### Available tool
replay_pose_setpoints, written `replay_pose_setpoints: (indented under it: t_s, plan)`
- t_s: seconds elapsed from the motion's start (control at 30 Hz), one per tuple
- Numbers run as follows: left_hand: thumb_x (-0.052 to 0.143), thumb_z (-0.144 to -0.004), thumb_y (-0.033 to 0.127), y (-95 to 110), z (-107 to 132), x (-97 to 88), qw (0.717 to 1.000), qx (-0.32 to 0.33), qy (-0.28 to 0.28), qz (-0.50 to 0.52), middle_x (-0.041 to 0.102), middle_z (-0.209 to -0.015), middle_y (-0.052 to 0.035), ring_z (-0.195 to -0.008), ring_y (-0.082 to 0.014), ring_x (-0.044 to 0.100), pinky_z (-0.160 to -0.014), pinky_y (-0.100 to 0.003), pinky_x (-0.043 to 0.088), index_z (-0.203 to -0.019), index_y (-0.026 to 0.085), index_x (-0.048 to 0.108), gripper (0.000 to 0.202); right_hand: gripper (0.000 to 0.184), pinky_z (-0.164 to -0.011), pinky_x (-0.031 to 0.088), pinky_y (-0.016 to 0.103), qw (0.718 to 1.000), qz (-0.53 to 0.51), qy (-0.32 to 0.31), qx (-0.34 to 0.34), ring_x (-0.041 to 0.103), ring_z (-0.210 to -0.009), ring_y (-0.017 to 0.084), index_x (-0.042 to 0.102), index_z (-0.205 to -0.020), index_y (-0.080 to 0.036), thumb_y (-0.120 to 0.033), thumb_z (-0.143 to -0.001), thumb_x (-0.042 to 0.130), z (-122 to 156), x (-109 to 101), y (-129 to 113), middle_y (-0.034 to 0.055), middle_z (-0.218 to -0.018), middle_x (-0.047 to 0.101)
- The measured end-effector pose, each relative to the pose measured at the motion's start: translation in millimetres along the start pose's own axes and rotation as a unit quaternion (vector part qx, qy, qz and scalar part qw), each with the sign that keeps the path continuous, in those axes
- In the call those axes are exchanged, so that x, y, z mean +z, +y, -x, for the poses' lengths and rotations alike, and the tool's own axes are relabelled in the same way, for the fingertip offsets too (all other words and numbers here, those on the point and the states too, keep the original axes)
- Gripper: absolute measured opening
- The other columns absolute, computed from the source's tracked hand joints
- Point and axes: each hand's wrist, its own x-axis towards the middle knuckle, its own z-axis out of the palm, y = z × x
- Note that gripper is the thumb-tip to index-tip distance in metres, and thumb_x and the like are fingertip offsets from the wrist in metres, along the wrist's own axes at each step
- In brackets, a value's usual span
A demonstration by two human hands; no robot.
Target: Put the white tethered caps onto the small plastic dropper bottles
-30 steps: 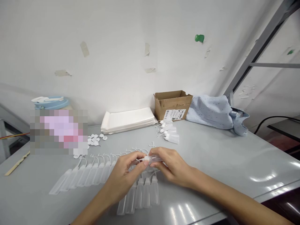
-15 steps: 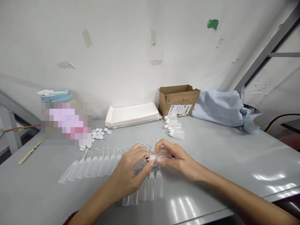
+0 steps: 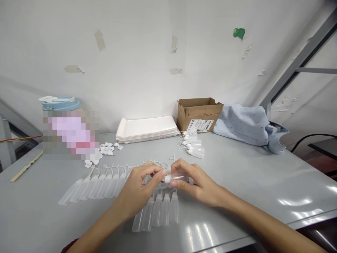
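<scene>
My right hand grips a small clear plastic bottle lying sideways just above the grey table. My left hand pinches the bottle's white cap between thumb and fingertips. Under my hands lies a short row of the same clear bottles. A longer row of bottles with thin white tethered caps stretches to the left.
Loose white caps lie at the back left beside a blurred-out item. A stack of white bags, an open cardboard box, three capped bottles and a pale blue cloth line the wall. The table's front edge runs at lower right.
Both hands stay joined on the bottle and cap; the left fingers have shifted on the cap. The view itself drifted slightly.
</scene>
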Motion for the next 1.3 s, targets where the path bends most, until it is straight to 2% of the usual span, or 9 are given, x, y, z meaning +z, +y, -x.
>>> replay_pose_setpoints:
  t_s: [0.27, 0.5, 0.6, 0.7, 0.77, 0.87, 0.97, 1.13, 1.3]
  plan:
    - [0.052, -0.088, 0.039, 4.2, 1.5, -5.1, 0.997, 0.002, -0.069, -0.025, 0.063, -0.074, 0.0003, -0.072, -0.0164, 0.056, -0.068, -0.028, 0.042, -0.078, 0.021, 0.067, 0.026, 0.014, -0.055, 0.034, 0.022, 1.0, -0.005, 0.001, -0.004, 0.044, -0.06, 0.011, 0.049, -0.094, -0.021, -0.032, -0.089, 0.055, -2.5, -3.2, 0.0, -0.0028, -0.073, 0.053]
    - [0.046, -0.093, 0.021, -1.8, 5.1, 2.6, 0.981, 0.162, -0.059, -0.087, 0.058, -0.069, -0.0019, -0.073, -0.0166, 0.05, -0.066, -0.028, 0.041, -0.082, 0.019, 0.066, 0.023, 0.014, -0.06, 0.037, 0.024, 0.983, -0.17, -0.04, 0.047, 0.053, -0.065, 0.013, 0.051, -0.087, -0.019, -0.029, -0.084, 0.06, -5.0, -5.5, 3.1, -0.0033, -0.065, 0.056]
    - [0.046, -0.093, 0.02, -1.7, 4.8, 3.9, 0.976, 0.19, -0.045, -0.095, 0.061, -0.072, -0.0027, -0.076, -0.0174, 0.051, -0.069, -0.029, 0.043, -0.086, 0.02, 0.066, 0.021, 0.017, -0.061, 0.04, 0.025, 0.978, -0.195, -0.054, 0.055, 0.055, -0.064, 0.013, 0.051, -0.087, -0.018, -0.032, -0.084, 0.061, -7.4, -7.1, 6.1, -0.0026, -0.066, 0.057]
    - [0.048, -0.092, 0.025, -8.1, -2.2, -7.8, 0.973, 0.177, -0.002, -0.144, 0.066, -0.086, -0.0047, -0.086, -0.0195, 0.055, -0.077, -0.032, 0.045, -0.094, 0.019, 0.065, 0.018, 0.018, -0.057, 0.039, 0.024, 0.995, -0.097, -0.005, 0.025, 0.054, -0.063, 0.013, 0.053, -0.09, -0.018, -0.034, -0.084, 0.061, -11.3, -15.2, 14.5, -0.0012, -0.07, 0.059]
    - [0.045, -0.093, 0.03, -20.8, -10.4, -25.2, 0.962, 0.136, 0.056, -0.229, 0.067, -0.1, -0.0065, -0.096, -0.0227, 0.055, -0.083, -0.037, 0.046, -0.107, 0.02, 0.062, 0.024, 0.019, -0.057, 0.04, 0.024, 0.996, 0.026, 0.088, -0.009, 0.052, -0.062, 0.013, 0.054, -0.095, -0.019, -0.035, -0.086, 0.058, -14.9, -25.9, 25.0, 0.0001, -0.074, 0.06]
    - [0.036, -0.091, 0.028, -51.0, -22.8, -59.1, 0.889, 0.062, 0.099, -0.442, 0.066, -0.105, -0.0109, -0.104, -0.03, 0.052, -0.091, -0.046, 0.042, -0.113, 0.018, 0.061, 0.034, 0.022, -0.056, 0.042, 0.026, 0.971, 0.142, 0.194, -0.014, 0.052, -0.06, 0.014, 0.05, -0.107, -0.02, -0.034, -0.092, 0.048, -22.0, -45.9, 47.7, 0.0042, -0.086, 0.063]
    - [0.032, -0.086, 0.017, -80.9, -30.5, -87.2, 0.872, 0.02, 0.106, -0.478, 0.062, -0.111, -0.0202, -0.103, -0.035, 0.054, -0.087, -0.05, 0.043, -0.109, 0.009, 0.062, 0.039, 0.022, -0.067, 0.047, 0.031, 0.932, 0.25, 0.258, -0.038, 0.059, -0.076, 0.019, 0.048, -0.111, -0.019, -0.029, -0.092, 0.043, -32.2, -62.4, 72.5, 0.011, -0.106, 0.063]
    - [0.038, -0.071, 0.006, -102.3, -36.7, -100.7, 0.873, 0.022, 0.057, -0.485, 0.063, -0.118, -0.0114, -0.103, -0.0285, 0.06, -0.09, -0.041, 0.045, -0.111, 0.016, 0.062, 0.048, 0.023, -0.083, 0.046, 0.044, 0.919, 0.294, 0.259, -0.045, 0.057, -0.101, 0.029, 0.05, -0.11, -0.018, -0.024, -0.089, 0.042, -49.2, -72.2, 100.6, 0.0145, -0.111, 0.062]
    - [0.036, -0.067, 0.003, -103.5, -40.6, -98.0, 0.871, 0.018, 0.046, -0.488, 0.064, -0.111, -0.0178, -0.099, -0.0314, 0.061, -0.084, -0.042, 0.047, -0.109, 0.01, 0.063, 0.05, 0.027, -0.088, 0.042, 0.05, 0.908, 0.33, 0.254, -0.038, 0.053, -0.104, 0.033, 0.053, -0.112, -0.015, -0.017, -0.089, 0.038, -48.4, -72.9, 101.7, 0.0171, -0.113, 0.061]
